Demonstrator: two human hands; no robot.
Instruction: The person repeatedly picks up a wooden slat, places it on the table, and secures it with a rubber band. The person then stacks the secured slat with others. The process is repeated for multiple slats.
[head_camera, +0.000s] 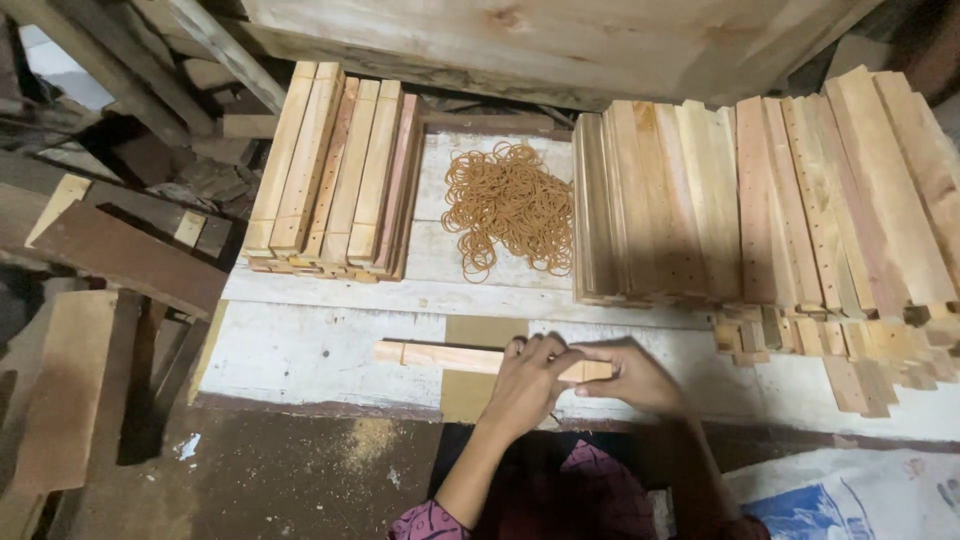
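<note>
On the white painted board (310, 345) in front of the seated person, a short bundle of wooden slats (470, 358) lies flat, running left to right, its left end free and its right end under both hands. There is no box or tray here (the goods simply sit in heaps on the board). A loose pile of tan rubber bands (508, 205) lies at the middle of the board. To its left stands a stack of pale slats (335, 170) with small drilled holes, laid lengthwise away from the person. To the right of the bands a much larger stack of slats (760, 200) spreads to the frame's edge, with short offcuts (850, 355) spilling out below it.

The left hand (528, 380) sits over the bundle near its right end, fingers curled down on top of the wood and closed about it. The right hand (632, 378) grips the very end of the bundle, thumb and fingers pinched together on it, the two hands touching. Whether a band is between the fingers cannot be made out.
</note>
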